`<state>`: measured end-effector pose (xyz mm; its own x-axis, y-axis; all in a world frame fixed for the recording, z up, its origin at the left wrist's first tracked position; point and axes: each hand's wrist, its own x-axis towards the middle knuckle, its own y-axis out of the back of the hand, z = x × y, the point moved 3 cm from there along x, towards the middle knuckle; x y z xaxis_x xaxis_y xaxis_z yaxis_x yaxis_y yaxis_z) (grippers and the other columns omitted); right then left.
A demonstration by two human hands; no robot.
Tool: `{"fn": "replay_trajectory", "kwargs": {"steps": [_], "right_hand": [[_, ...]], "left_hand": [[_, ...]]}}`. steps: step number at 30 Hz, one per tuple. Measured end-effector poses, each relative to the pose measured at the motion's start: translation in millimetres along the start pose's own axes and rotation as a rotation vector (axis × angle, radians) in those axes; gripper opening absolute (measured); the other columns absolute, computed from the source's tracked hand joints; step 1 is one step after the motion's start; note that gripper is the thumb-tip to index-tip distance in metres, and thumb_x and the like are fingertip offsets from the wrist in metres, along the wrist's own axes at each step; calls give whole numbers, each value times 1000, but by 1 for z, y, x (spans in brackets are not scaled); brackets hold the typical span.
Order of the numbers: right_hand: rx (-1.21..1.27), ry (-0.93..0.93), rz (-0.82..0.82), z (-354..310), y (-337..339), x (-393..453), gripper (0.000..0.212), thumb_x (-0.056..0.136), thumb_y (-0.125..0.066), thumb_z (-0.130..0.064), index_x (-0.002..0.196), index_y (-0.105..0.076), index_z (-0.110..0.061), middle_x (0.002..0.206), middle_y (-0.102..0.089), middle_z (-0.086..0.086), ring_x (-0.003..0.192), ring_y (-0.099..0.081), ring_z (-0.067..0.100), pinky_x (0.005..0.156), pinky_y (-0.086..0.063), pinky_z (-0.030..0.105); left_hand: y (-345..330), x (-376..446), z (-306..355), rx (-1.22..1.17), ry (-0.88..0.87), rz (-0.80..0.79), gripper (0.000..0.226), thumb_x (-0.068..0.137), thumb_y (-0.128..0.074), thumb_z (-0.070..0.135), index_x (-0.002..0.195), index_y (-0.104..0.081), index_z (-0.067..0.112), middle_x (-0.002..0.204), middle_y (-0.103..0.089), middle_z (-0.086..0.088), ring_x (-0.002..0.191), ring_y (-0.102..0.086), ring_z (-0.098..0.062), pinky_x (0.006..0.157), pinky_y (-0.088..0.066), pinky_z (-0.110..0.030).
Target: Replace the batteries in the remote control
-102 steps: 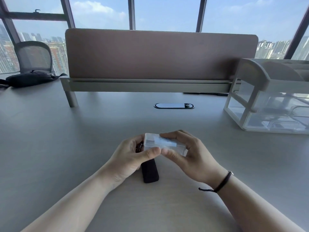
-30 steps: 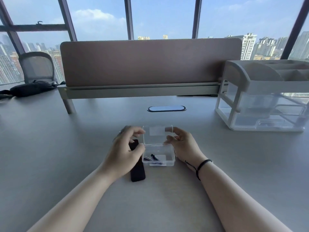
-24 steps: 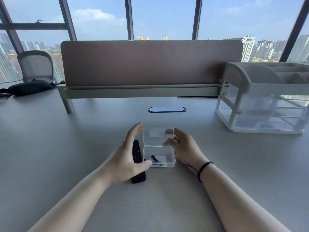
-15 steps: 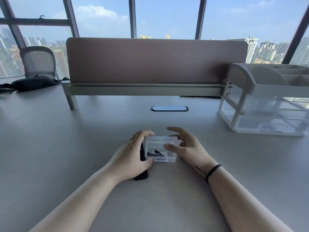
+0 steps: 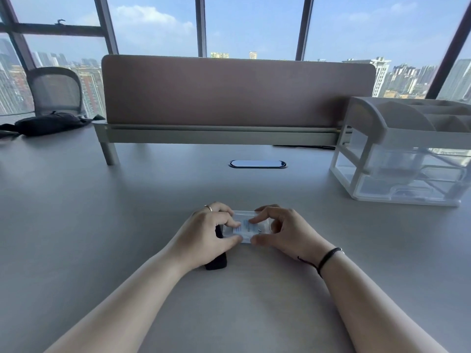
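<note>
A small clear plastic box (image 5: 246, 227) with a blue-and-white label on its lid rests on the grey desk, lid down. My left hand (image 5: 207, 235) and my right hand (image 5: 285, 231) both press on it, fingers on the lid and thumbs on the near edge. The batteries inside are hidden under the lid and fingers. A black remote control (image 5: 217, 261) lies on the desk just left of the box, mostly covered by my left hand, with only its near end showing.
A brown divider panel (image 5: 237, 93) crosses the back of the desk (image 5: 102, 225). An oval cable port (image 5: 257, 164) sits behind the box. A white and clear drawer organiser (image 5: 407, 154) stands at the right. A black bag (image 5: 48, 122) and a mesh chair (image 5: 56, 90) are far left.
The clear box stood open on the desk with batteries showing. Its lid has come down, and both hands have closed in onto the lid.
</note>
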<state>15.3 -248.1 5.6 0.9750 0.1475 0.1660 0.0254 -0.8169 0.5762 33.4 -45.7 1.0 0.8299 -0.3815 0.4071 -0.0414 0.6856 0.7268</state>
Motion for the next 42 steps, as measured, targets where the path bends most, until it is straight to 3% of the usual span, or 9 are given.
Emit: {"fn": "replay_trajectory", "kwargs": {"steps": [5, 9, 12, 14, 18, 22, 27, 38, 42], "right_hand": [[-33, 17, -9, 2, 1, 0, 25, 67, -88, -25, 80, -72, -40, 123, -59, -13, 53, -45, -3, 60, -36, 10], [-60, 17, 18, 5, -4, -2, 27, 64, -87, -39, 86, -74, -35, 117, -59, -16, 65, -50, -10, 69, -38, 18], [-145, 31, 62, 4, -3, 0, 27, 69, -84, -39, 92, -72, -34, 120, -58, -15, 88, -53, -6, 80, -42, 23], [-215, 12, 127, 7, 3, 2, 25, 75, -81, -35, 99, -72, -33, 129, -57, -10, 109, -56, 9, 91, -42, 25], [-265, -58, 225, 16, 16, 6, 27, 86, -71, -23, 112, -71, -31, 142, -52, -7, 126, -53, 13, 91, -32, 14], [-295, -56, 247, 20, 15, 11, 30, 89, -65, -18, 116, -69, -30, 145, -52, -6, 129, -52, 15, 91, -32, 15], [-314, -55, 266, 24, 14, 11, 34, 90, -64, -18, 118, -68, -35, 146, -51, -10, 130, -52, 14, 98, -38, 21], [-328, -64, 297, 27, 12, 7, 40, 88, -63, -17, 121, -67, -41, 149, -50, -8, 130, -54, 16, 100, -44, 27], [-338, -52, 319, 21, 12, 1, 48, 88, -66, -26, 133, -56, -40, 154, -43, -5, 135, -48, 17, 102, -43, 30]], "left_hand": [[-1, 0, 1, 24, -5, -3, 22, 75, -79, 39, 93, -80, 26, 119, -68, 15, 100, -63, -8, 87, -48, -24], [-1, -2, -1, 50, 10, 20, 26, 73, -75, 46, 95, -78, 33, 123, -67, 21, 107, -61, -3, 91, -49, -31], [-1, -5, -2, 69, 29, -23, 40, 71, -75, 51, 109, -71, 39, 139, -55, 18, 122, -53, -6, 100, -45, -33], [-1, -7, -3, 92, 58, -76, 56, 69, -72, 61, 122, -60, 45, 150, -41, 16, 136, -39, -7, 107, -39, -33], [4, -9, -6, 24, 124, -74, 64, 73, -67, 65, 131, -49, 47, 158, -28, 12, 144, -24, -6, 107, -34, -29], [7, -14, -9, 6, 194, -105, 73, 73, -63, 68, 139, -42, 45, 162, -21, 10, 147, -20, -7, 108, -28, -26], [10, -27, -10, 100, 227, -205, 84, 76, -56, 72, 148, -27, 42, 164, -10, 15, 149, -13, -7, 114, -27, -32], [9, -31, -4, 140, 226, -265, 76, 77, -48, 75, 145, -33, 45, 162, -11, 27, 143, -26, 3, 109, -32, -29], [11, -32, -4, 96, 229, -223, 76, 78, -50, 74, 145, -32, 45, 160, -14, 27, 141, -30, 2, 106, -32, -27]]}}
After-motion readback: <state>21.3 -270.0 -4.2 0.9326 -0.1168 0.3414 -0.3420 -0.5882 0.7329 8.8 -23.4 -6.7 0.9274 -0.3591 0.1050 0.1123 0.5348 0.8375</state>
